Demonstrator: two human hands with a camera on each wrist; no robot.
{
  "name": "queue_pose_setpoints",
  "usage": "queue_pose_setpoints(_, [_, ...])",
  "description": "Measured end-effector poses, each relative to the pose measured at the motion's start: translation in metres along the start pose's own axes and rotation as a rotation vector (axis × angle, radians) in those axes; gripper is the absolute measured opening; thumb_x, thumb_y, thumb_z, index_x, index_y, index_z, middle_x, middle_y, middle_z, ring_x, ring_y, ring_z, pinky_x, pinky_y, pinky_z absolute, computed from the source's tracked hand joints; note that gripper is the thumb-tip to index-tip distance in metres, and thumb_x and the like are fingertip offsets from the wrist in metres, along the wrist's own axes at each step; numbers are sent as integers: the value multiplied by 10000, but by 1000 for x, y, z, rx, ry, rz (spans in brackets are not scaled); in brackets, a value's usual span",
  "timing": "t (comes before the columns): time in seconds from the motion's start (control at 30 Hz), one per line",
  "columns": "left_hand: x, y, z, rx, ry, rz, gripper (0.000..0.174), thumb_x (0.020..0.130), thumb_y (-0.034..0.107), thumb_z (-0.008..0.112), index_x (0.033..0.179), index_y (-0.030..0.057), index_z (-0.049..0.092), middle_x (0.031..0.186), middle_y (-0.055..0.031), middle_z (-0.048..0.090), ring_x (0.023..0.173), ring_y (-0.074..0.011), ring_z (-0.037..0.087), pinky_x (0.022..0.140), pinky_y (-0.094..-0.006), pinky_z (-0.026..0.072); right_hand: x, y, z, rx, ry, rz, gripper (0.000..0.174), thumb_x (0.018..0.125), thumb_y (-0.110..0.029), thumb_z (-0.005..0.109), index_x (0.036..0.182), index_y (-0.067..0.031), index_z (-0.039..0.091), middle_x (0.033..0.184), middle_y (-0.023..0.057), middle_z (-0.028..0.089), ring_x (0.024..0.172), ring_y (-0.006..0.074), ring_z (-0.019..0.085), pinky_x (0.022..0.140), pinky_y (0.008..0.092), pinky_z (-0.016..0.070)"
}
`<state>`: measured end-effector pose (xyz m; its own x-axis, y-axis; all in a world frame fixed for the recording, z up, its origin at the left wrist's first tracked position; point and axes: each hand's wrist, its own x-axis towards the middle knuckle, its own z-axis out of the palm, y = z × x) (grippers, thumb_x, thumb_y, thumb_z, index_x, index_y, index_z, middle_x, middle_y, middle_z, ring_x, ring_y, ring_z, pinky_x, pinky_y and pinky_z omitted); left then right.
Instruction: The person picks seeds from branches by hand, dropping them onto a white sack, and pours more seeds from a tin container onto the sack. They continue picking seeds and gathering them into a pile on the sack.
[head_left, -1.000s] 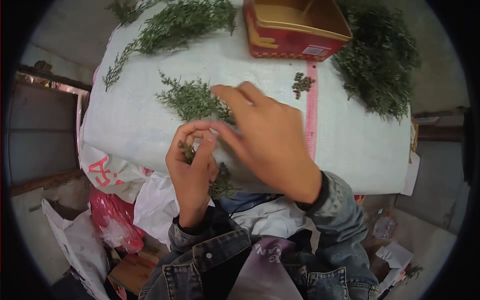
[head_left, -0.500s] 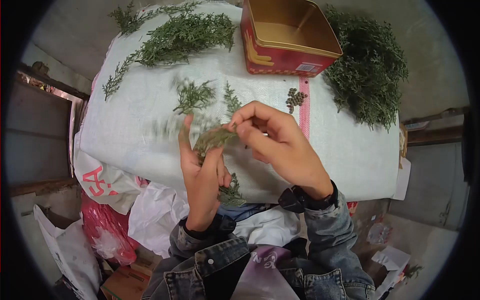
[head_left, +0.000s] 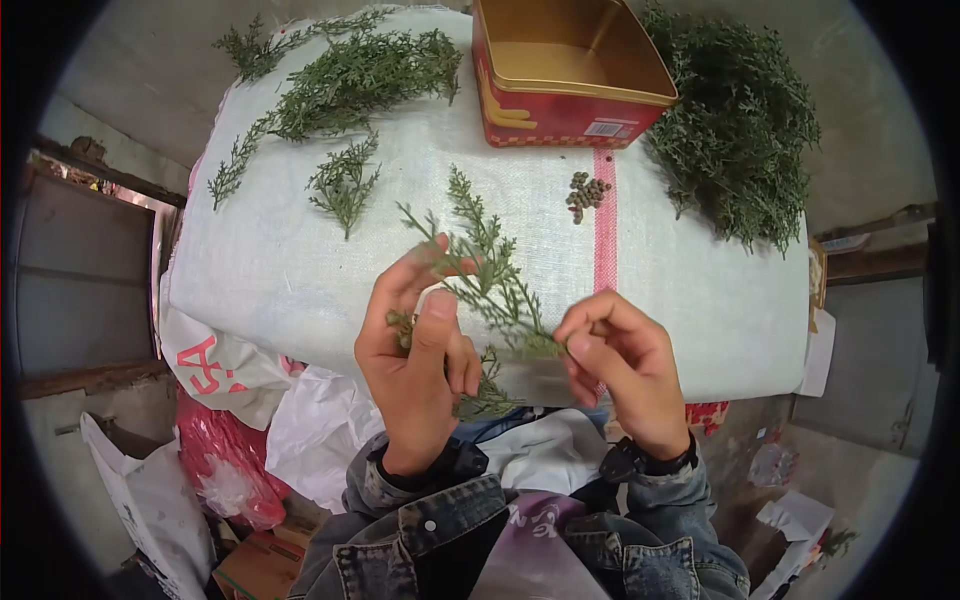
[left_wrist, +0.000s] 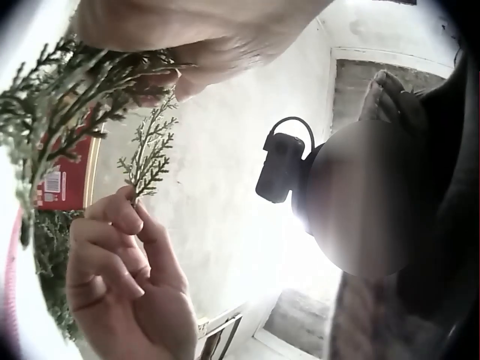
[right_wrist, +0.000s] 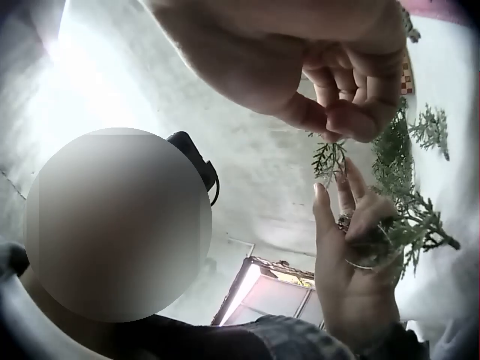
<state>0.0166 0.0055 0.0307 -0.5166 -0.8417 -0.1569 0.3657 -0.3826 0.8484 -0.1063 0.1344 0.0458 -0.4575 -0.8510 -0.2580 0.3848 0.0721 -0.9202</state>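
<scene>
My right hand [head_left: 625, 365] pinches a green, scaly-leaved evergreen sprig [head_left: 512, 312] by its stem end between thumb and forefinger. The sprig points up and left, and its tips overlap the fingers of my left hand [head_left: 415, 360]. My left hand has its lower fingers curled round another evergreen sprig [head_left: 490, 392], which sticks out beside the palm. Small brownish round cones [right_wrist: 345, 222] show between the left thumb and fingers. Beyond the hands, a loose sprig [head_left: 345, 185] lies on the white woven sack [head_left: 250, 270]. A small heap of round cones [head_left: 587, 195] rests by the pink stripe.
A red and gold tin [head_left: 560, 120] stands at the sack's far side. Right of it lies a large heap of evergreen branches [head_left: 735, 130], and at the far left a smaller pile of branches [head_left: 365, 80]. Plastic bags [head_left: 235, 450] hang below the sack's near left edge.
One sprig now lies on the sack at the left, where it was blurred in motion half a second ago. My right hand has moved right and nearer my body, pinching a sprig.
</scene>
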Motion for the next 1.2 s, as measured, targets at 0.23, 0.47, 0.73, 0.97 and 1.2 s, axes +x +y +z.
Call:
queue_pose_setpoints(0.23, [-8,-15,6,103,-52,-75,320,1014,107,501,1283,-64,524,1083,-210,690,422,-23,412,412,-204,392,-29,22,-14,-53,77,6,76,949,-16,560,1008,28,578,769,26,570,578,53,488,517,201,382])
queue_pose_setpoints(0.47, [-9,-21,13,91,-57,-74,288,1005,103,521,1244,-56,552,1019,-169,690,429,-22,415,418,-199,382,-38,28,-12,-76,202,-38,103,879,64,623,973,32,598,774,20,595,634,48,534,582,202,435])
queue_pose_setpoints(0.73, [-12,-27,7,-37,-51,-150,236,996,93,516,1186,-36,571,911,-98,639,481,-33,424,437,-182,364,-46,38,-25,-259,47,-62,135,789,97,704,869,21,628,796,47,650,728,57,609,684,206,504])
queue_pose_setpoints(0.97, [-12,-40,5,-66,-83,-29,169,984,99,541,1098,-19,584,879,-89,627,515,-45,428,447,-179,341,-44,33,-19,-223,-14,21,146,774,113,717,830,26,614,775,62,673,634,92,638,619,209,522])
queue_pose_setpoints(1.2, [-5,-35,3,-51,-46,-154,126,966,83,589,1039,-19,571,905,-134,667,515,-40,426,446,-184,329,-12,-14,-37,-275,121,55,143,932,-143,687,889,-8,665,696,41,680,588,32,609,534,179,466])
